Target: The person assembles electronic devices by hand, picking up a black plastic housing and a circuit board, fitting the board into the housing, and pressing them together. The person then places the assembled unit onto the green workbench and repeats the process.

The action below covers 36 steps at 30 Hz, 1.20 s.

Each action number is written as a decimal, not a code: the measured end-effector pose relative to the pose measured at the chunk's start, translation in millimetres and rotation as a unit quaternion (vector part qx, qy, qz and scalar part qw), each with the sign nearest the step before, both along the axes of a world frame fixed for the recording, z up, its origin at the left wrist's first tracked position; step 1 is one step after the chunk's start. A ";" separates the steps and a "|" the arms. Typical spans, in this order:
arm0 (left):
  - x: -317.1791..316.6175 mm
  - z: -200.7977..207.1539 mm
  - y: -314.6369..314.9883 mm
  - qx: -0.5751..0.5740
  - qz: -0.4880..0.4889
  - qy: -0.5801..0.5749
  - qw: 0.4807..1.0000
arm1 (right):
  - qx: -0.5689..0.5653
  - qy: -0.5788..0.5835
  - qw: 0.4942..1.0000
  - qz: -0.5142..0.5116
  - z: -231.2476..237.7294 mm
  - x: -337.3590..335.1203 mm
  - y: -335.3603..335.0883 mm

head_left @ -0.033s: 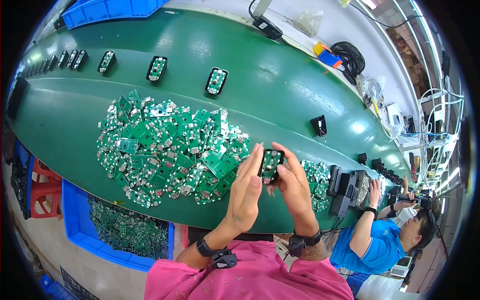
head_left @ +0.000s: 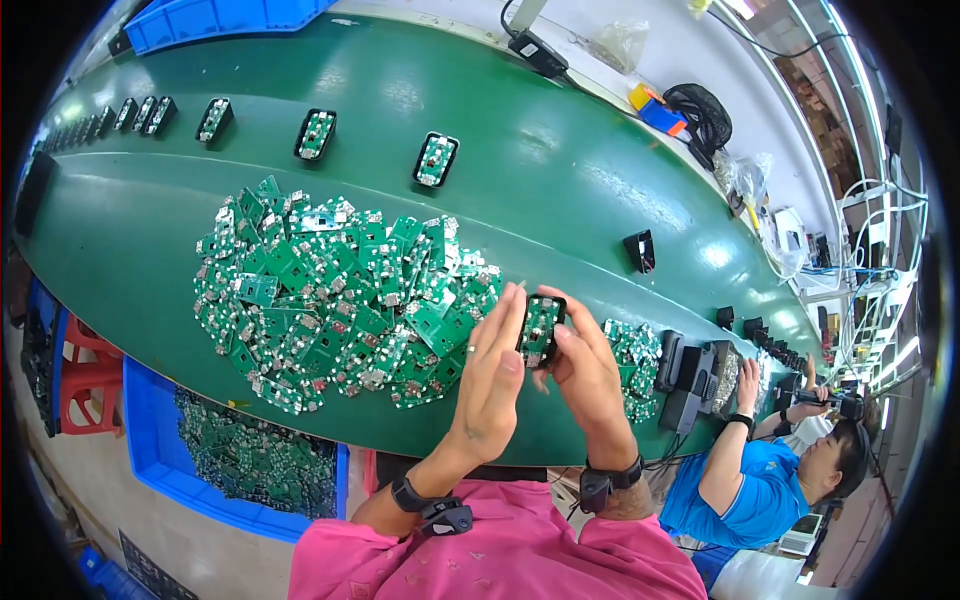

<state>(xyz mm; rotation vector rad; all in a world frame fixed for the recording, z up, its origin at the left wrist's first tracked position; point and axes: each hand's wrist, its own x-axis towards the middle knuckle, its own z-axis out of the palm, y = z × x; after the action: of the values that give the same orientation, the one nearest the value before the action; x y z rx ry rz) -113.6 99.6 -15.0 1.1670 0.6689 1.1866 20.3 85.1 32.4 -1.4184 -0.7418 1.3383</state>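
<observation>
Between my hands is a small black plastic case (head_left: 542,330) with a green circuit board in it, held upright over the bench. My right hand (head_left: 590,375) grips its right side, thumb at the near edge and fingers around behind. My left hand (head_left: 488,375) lies against the left side with its fingers stretched straight and together. Close by on the left spreads a large heap of green circuit boards (head_left: 340,300). A smaller pile of boards (head_left: 635,365) lies right of my right hand.
Black cases with boards (head_left: 436,160) stand in a row along the far strip of the green bench (head_left: 560,220). A black case (head_left: 639,252) stands farther right. A blue bin (head_left: 150,440) of boards sits below the near edge. A co-worker in blue (head_left: 740,490) works at right.
The cases on the far strip have shifted very slightly to the right. My hands and the held case have hardly moved.
</observation>
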 end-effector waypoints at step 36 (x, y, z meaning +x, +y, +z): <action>-6.6 -36.6 -45.2 0.185 -0.006 0.251 0.950 | -0.026 -0.830 0.556 -0.022 -15.7 134.6 110.3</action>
<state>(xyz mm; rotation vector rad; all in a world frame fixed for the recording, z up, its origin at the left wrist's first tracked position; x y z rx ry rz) -120.2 54.4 -51.6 1.8225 0.8357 1.0317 154.9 195.5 16.6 -2.4989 -1.7402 -0.5661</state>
